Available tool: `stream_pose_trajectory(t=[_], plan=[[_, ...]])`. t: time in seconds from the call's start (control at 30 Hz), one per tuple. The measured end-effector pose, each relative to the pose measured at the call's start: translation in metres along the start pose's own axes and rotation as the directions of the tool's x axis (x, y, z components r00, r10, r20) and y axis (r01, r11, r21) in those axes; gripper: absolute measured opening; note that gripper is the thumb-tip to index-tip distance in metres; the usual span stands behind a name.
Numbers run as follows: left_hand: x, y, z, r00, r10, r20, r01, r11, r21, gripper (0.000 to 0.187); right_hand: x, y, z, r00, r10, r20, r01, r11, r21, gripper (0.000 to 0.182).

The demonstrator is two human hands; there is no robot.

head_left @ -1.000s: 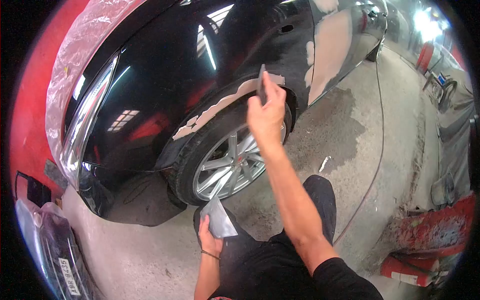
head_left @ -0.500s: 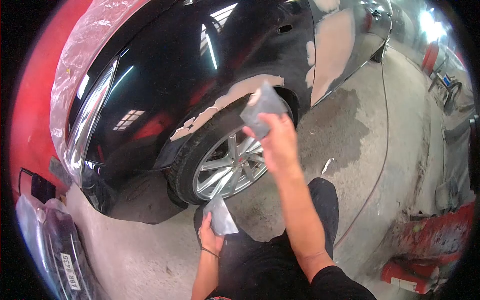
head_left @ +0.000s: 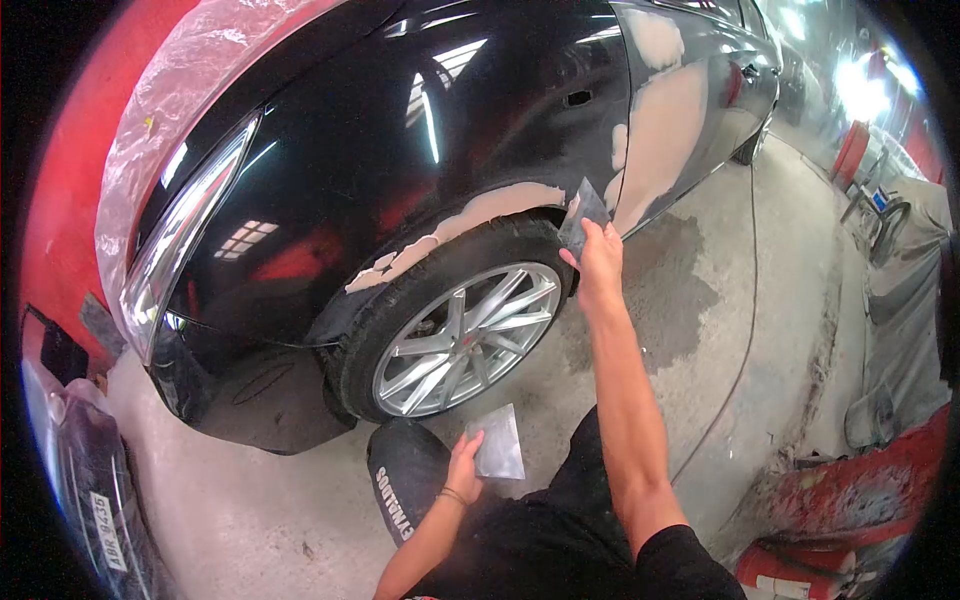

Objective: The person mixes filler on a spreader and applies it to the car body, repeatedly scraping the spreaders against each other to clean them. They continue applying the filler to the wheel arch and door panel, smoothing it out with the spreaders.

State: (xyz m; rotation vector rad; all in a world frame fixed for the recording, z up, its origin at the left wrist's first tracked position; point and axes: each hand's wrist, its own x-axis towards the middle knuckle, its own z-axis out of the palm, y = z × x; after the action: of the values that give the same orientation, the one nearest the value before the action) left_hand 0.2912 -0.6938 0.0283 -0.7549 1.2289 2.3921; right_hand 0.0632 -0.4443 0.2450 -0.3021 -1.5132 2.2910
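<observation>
My right hand (head_left: 600, 265) is closed on a dark grey putty spreader (head_left: 580, 215), held up at the rear end of the front wheel arch, where it overlaps the black fender (head_left: 520, 130). My left hand (head_left: 463, 473) grips a second, lighter grey flat putty spreader (head_left: 503, 446) low over my lap, its face turned up. A beige filler strip (head_left: 470, 212) with a ragged front end runs along the arch lip above the tyre. Larger beige filler patches (head_left: 665, 120) cover part of the door behind the fender.
Right below the arch is the silver-spoked wheel (head_left: 465, 345), close to my bent knee (head_left: 408, 470). A hose (head_left: 752, 260) trails over the concrete floor, past a dark wet patch (head_left: 665, 310). A plastic-wrapped bumper with a number plate (head_left: 110, 530) stands at lower left.
My right hand has moved rightward with its spreader, from over the tyre to the arch's rear end. My left hand and its spreader have shifted right. The view has moved slightly.
</observation>
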Motion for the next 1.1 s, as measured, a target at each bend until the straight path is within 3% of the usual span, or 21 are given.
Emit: stream_pose_trajectory(t=[0.17, 0.23, 0.33, 0.37, 0.43, 0.5, 0.63, 0.7, 0.77, 0.83, 0.93, 1.03, 1.1], plan=[[0.0, 0.0, 0.0, 1.0, -0.002, -0.029, 0.002, 1.0, 0.002, 0.041, 0.001, 0.004, 0.016, 0.996, -0.054, -0.067, 0.048, 0.995, -0.091, 0.044], [0.004, -0.003, -0.004, 1.0, 0.013, -0.008, -0.013, 1.0, 0.008, 0.041, 0.013, 0.019, 0.019, 0.979, -0.179, -0.1, 0.158, 0.97, -0.185, 0.046], [0.013, -0.005, -0.015, 0.994, 0.006, 0.108, -0.011, 0.999, 0.053, 0.066, 0.023, 0.031, 0.025, 0.947, -0.308, -0.09, 0.275, 0.924, -0.266, 0.051], [0.014, -0.007, -0.016, 0.996, 0.014, 0.089, -0.019, 0.998, 0.06, 0.063, 0.024, 0.034, 0.03, 0.937, -0.341, -0.078, 0.307, 0.909, -0.283, 0.053], [0.002, -0.001, -0.006, 0.998, 0.029, 0.05, -0.033, 0.997, 0.076, 0.058, 0.014, 0.037, 0.046, 0.89, -0.448, -0.09, 0.377, 0.831, -0.409, 0.06], [0.011, -0.007, -0.015, 0.996, 0.011, 0.086, -0.017, 0.997, 0.077, 0.058, -0.002, 0.045, 0.066, 0.754, -0.655, -0.05, 0.535, 0.656, -0.532, 0.064], [0.005, -0.006, -0.007, 1.0, -0.013, 0.026, 0.011, 0.995, 0.099, 0.058, -0.054, 0.025, 0.071, 0.806, -0.586, 0.081, 0.571, 0.733, -0.37, 0.068], [0.017, -0.011, -0.02, 0.997, -0.022, 0.08, 0.015, 0.996, 0.085, 0.066, -0.055, 0.022, 0.054, 0.833, -0.539, 0.123, 0.552, 0.798, -0.241, 0.067], [0.017, -0.012, -0.021, 0.997, -0.025, 0.078, 0.02, 0.997, 0.069, 0.07, -0.04, 0.023, 0.036, 0.829, -0.557, 0.046, 0.546, 0.788, -0.285, 0.065], [0.004, -0.002, -0.007, 0.999, -0.026, 0.021, 0.025, 0.998, 0.057, 0.07, -0.011, 0.031, 0.02, 0.923, -0.385, -0.013, 0.381, 0.917, -0.119, 0.066], [0.01, -0.005, -0.013, 0.997, -0.016, 0.07, 0.011, 0.998, 0.06, 0.072, 0.008, 0.018, 0.012, 0.981, -0.19, -0.034, 0.192, 0.979, 0.073, 0.069], [0.011, -0.008, -0.014, 0.999, 0.012, 0.037, -0.015, 0.996, 0.085, 0.073, 0.019, 0.008, 0.009, 0.986, -0.167, 0.028, 0.167, 0.986, 0.01, 0.065], [0.015, -0.009, -0.018, 0.996, -0.002, 0.092, -0.004, 0.998, 0.068, 0.076, 0.025, 0.01, 0.014, 0.971, -0.236, 0.023, 0.237, 0.969, -0.066, 0.065]])
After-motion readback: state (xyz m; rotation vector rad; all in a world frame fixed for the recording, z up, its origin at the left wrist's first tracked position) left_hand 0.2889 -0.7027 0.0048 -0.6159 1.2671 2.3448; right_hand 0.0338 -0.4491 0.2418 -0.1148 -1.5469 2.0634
